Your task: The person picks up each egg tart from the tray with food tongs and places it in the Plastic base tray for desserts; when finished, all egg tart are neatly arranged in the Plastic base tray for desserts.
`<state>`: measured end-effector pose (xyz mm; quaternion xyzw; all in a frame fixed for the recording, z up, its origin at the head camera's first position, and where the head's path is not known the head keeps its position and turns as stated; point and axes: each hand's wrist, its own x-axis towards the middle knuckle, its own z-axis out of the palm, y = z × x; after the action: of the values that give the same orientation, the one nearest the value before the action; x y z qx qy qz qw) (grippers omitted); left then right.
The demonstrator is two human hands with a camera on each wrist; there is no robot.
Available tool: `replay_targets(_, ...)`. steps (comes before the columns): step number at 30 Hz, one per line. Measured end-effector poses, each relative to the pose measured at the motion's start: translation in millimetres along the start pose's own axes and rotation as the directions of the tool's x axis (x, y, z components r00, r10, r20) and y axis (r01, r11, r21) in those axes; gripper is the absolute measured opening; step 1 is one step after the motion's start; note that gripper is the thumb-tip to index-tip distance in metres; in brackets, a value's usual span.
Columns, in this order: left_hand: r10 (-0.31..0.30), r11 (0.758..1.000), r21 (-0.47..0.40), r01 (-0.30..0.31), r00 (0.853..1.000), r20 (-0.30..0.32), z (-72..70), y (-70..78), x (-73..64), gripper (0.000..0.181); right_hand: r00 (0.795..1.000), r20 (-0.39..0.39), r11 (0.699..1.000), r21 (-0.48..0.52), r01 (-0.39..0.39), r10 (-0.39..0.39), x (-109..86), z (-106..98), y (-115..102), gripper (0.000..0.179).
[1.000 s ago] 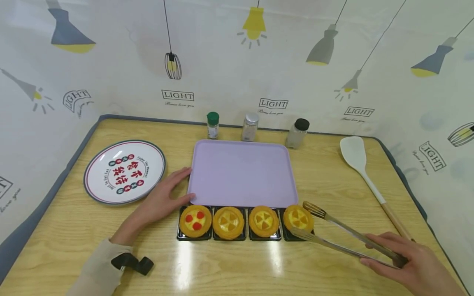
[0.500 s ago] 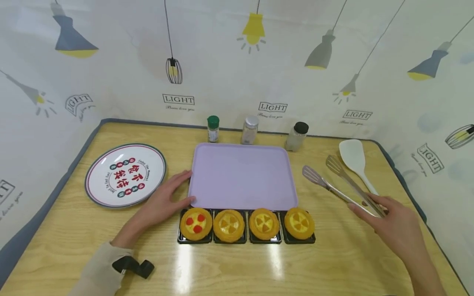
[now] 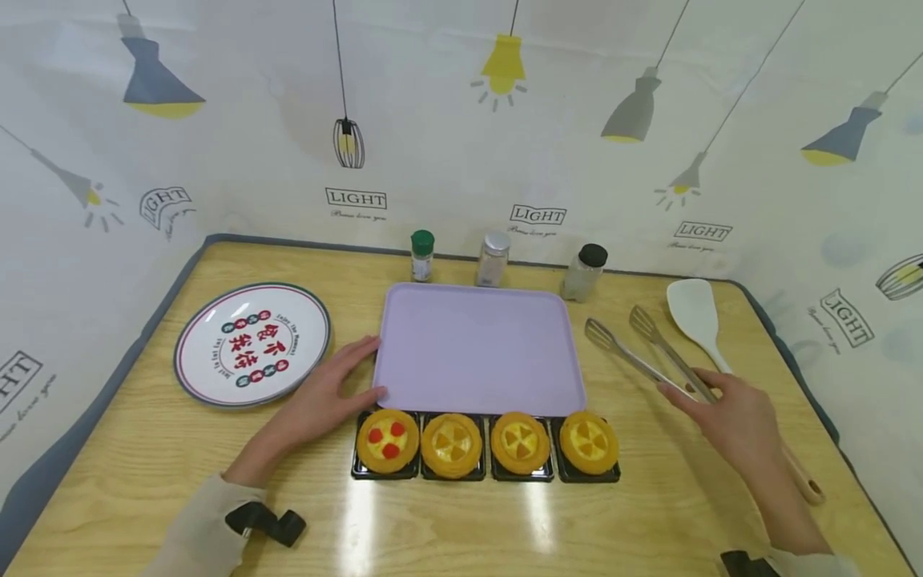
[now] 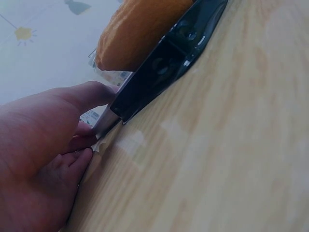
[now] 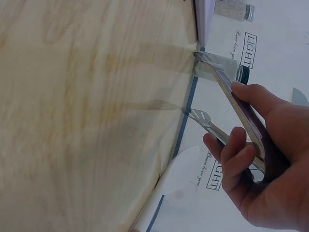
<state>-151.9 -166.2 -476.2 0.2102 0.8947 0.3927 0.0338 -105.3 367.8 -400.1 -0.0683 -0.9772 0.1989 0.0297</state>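
My left hand [image 3: 320, 405] rests at the left edge of a lilac tray [image 3: 481, 349], its thumb near the front left corner and the fingers against the side. In front of the tray stands a row of several tarts on small black trays; the leftmost tart [image 3: 388, 442] bears three red spots, and the rightmost tart [image 3: 589, 443] has yellow wedges. My right hand [image 3: 739, 417] grips metal tongs [image 5: 248, 118], right of the lilac tray. Between the spread slotted tips of the tongs there is nothing. In the left wrist view, my thumb lies beside a black tray [image 4: 159, 67].
A white spatula [image 3: 694, 311] with a wooden handle lies at the right, partly behind my right arm. Left of my left hand sits a round plate [image 3: 209, 353] with red lettering. Along the back stand a green-capped jar [image 3: 422, 256], a silver-capped jar [image 3: 493, 260] and a black-capped jar [image 3: 582, 276].
My right hand has carried the tongs away from the rightmost tart, back and to the right, then slightly left. The left hand stays at the tray's edge, and the tarts keep their places.
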Motion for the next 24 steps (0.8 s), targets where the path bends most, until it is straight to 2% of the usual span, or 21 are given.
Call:
replay_targets(4, 0.006, 1.000, 0.000, -0.006, 1.000, -0.005, 0.8, -0.3, 1.4, 0.077, 0.999, 0.044, 1.000, 0.004, -0.010, 0.010, 0.5, 3.0, 4.6, 0.086)
replay_targets(8, -0.003, 1.000, 0.005, 0.003, 1.000, -0.002, 2.4, -1.9, 1.4, 0.077, 0.992, 0.123, 0.997, -0.070, -0.023, 0.032, 0.0, 7.1, 9.5, 0.088)
replay_targets(11, -0.011, 1.000, 0.004, 0.011, 1.000, 0.001, 3.7, -2.2, 1.3, 0.077, 0.989, 0.148, 0.993, -0.119, -0.010, 0.028, 0.5, 11.4, 13.7, 0.088)
replay_targets(18, -0.018, 1.000, -0.011, 0.018, 1.000, 0.005, 5.1, -0.2, 1.3, 0.077, 0.993, 0.118, 0.992, -0.122, 0.039, -0.025, 1.5, 20.5, 19.9, 0.086)
replay_targets(24, -0.009, 1.000, -0.010, 0.009, 1.000, 0.000, 5.9, -0.3, 0.7, 0.077, 0.994, 0.111, 0.990, -0.135, 0.039, -0.024, 1.3, 23.7, 23.0, 0.086)
